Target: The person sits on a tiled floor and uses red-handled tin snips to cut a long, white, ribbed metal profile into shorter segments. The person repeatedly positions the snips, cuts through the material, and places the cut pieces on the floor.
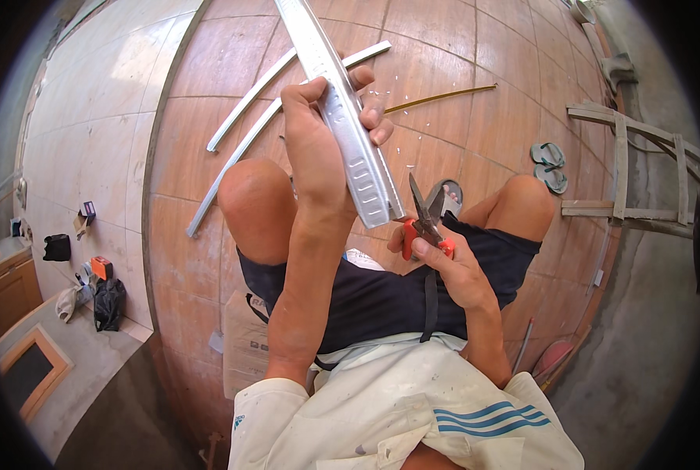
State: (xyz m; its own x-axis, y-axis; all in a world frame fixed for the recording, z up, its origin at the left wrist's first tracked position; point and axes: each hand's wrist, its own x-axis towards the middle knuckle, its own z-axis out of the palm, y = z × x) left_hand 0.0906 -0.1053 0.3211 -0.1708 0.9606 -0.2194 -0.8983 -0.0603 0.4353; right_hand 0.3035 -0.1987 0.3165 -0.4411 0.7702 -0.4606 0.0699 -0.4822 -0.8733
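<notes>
Shiny ribbed metal channel [351,153] (snip handles [409,240] in plastic), matt cloth shorts [369,301].

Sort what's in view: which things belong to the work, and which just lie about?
Work in hand:
silver ridged metal channel, in the left hand
red-handled metal snips, in the right hand
perhaps two long silver metal strips

Lying about:
grey rubber flip-flops
crumpled black plastic bag
greyish wooden frame

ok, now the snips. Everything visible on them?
The snips have red handles and dark, metallic-looking blades joined at a pivot. The right hand grips the handles; the blades stand open in a V, tips pointing away from the person. They sit by the near end of the silvery channel; whether they touch it is unclear.
</notes>
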